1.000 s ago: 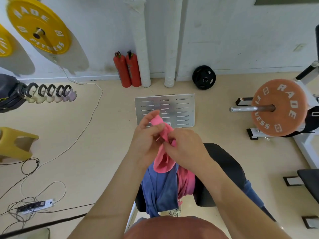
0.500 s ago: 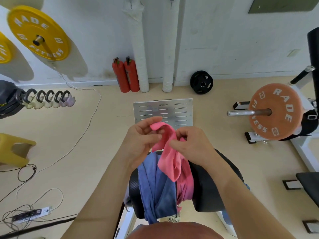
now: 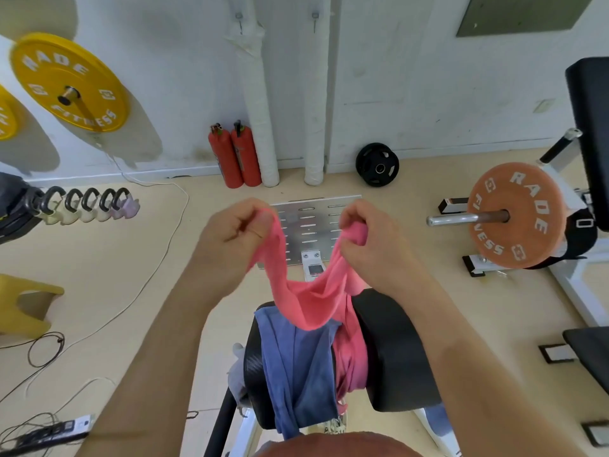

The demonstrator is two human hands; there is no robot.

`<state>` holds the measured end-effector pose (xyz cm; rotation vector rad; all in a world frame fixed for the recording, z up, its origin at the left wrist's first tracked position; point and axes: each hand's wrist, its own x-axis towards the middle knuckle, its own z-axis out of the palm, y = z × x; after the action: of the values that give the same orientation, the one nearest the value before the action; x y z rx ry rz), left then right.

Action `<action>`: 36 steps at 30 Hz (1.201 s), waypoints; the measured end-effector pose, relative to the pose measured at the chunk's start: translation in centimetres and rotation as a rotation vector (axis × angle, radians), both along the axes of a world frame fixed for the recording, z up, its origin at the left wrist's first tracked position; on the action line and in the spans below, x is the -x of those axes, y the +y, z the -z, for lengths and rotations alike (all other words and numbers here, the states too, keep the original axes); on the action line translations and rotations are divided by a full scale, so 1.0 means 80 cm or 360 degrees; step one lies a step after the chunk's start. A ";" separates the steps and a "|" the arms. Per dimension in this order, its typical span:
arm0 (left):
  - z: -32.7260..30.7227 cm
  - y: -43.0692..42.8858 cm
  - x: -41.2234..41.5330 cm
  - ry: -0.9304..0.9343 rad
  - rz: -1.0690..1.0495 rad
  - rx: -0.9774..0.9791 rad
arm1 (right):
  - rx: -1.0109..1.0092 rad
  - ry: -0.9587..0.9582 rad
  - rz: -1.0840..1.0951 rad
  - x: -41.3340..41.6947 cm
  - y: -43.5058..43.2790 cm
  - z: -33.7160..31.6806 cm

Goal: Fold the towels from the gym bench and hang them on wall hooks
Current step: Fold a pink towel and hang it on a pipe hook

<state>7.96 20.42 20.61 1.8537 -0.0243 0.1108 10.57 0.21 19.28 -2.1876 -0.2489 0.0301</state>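
A pink towel [image 3: 309,298] hangs in a sagging loop between my two hands above the black gym bench [image 3: 392,351]. My left hand [image 3: 230,235] pinches one corner of it, and my right hand [image 3: 369,239] grips the other corner. The towel's lower part still trails onto the bench. A blue towel [image 3: 296,367] lies draped across the bench pad beside it. High on the white wall are two small metal hooks [image 3: 240,19] [image 3: 315,18], one above each white padded pipe.
Two red extinguishers [image 3: 235,156] and a black weight plate [image 3: 377,164] stand by the wall. A perforated metal plate [image 3: 316,225] lies on the floor. An orange plate on a barbell [image 3: 514,219] is at the right. Kettlebells [image 3: 85,206], a yellow stool [image 3: 23,305] and cables are at the left.
My hands have moved apart while lifting, spreading the pink towel's top edge between them. The view has tilted up, showing more of the wall and its hooks.
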 end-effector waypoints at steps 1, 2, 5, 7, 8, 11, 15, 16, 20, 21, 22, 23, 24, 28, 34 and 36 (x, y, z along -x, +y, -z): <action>-0.002 -0.006 0.000 0.0067 0.0112 0.0019 | -0.0189 0.0050 -0.0017 0.002 0.005 -0.008; -0.003 -0.014 0.002 0.0079 0.0186 0.0040 | -0.0427 0.0144 -0.0058 0.004 0.008 -0.014; -0.006 -0.036 0.007 0.0028 0.0085 0.0241 | -0.0923 0.0365 -0.0152 0.009 0.015 -0.025; -0.007 -0.041 0.010 -0.0016 -0.0043 0.0349 | -0.1018 0.0417 -0.0105 0.010 0.017 -0.027; -0.007 -0.042 0.011 -0.0028 -0.0077 0.0348 | -0.1034 0.0428 -0.0076 0.010 0.017 -0.027; -0.006 -0.039 0.014 0.0012 -0.0063 0.0260 | -0.0864 0.0382 -0.0026 0.014 0.015 -0.030; -0.011 -0.035 0.018 -0.0019 0.0036 0.0083 | -0.0692 0.0242 -0.0054 0.022 0.014 -0.039; -0.013 -0.036 0.019 -0.0041 0.0030 0.0083 | -0.0661 0.0202 -0.0066 0.025 0.015 -0.041; -0.018 -0.042 0.022 -0.0143 -0.0066 0.0092 | -0.0603 0.0127 -0.0084 0.030 0.017 -0.045; -0.019 -0.042 0.022 -0.0157 -0.0094 0.0116 | -0.0618 0.0117 -0.0078 0.032 0.017 -0.046; -0.019 -0.042 0.023 -0.0167 -0.0118 0.0138 | -0.0638 0.0112 -0.0069 0.033 0.017 -0.047; -0.020 -0.041 0.023 -0.0174 -0.0139 0.0151 | -0.0646 0.0105 -0.0062 0.034 0.018 -0.048; -0.020 -0.041 0.023 -0.0181 -0.0153 0.0153 | -0.0635 0.0093 -0.0062 0.035 0.019 -0.049; -0.023 -0.041 0.026 -0.0209 -0.0197 0.0205 | -0.0557 0.0003 -0.0133 0.037 0.023 -0.053; -0.026 -0.039 0.028 -0.0239 -0.0176 0.0318 | -0.0524 -0.0154 -0.0210 0.043 0.030 -0.058; -0.028 -0.038 0.029 -0.0280 -0.0125 0.0240 | -0.0499 -0.0148 -0.0228 0.042 0.031 -0.061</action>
<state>5.63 17.34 22.82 1.6898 -0.0636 0.3221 7.17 2.65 24.17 -1.8590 -0.4328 -0.0291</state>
